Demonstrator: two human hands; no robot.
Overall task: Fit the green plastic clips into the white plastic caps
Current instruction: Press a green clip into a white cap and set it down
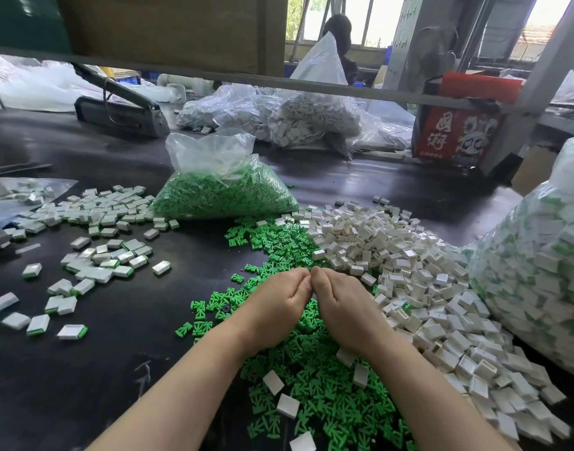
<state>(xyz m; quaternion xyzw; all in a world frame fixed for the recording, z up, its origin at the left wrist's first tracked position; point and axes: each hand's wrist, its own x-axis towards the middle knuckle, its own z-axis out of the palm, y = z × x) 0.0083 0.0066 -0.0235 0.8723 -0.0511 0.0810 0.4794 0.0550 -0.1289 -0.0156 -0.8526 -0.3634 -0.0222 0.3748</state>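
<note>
Head view shows both hands meeting over the green clips [311, 379] heaped on the dark counter [123, 353]. Left hand [276, 307] and right hand [341, 307] have their fingers curled inward, fingertips touching each other; whatever they pinch is hidden, so I cannot tell whether a clip and cap are held. White caps [419, 288] lie piled just right of the hands, finished pieces [93, 255] scattered to the left. A bag of clips [224, 193] sits behind. To do this step well, I judge: line the clip squarely with the cap's open side, then press straight in.
</note>
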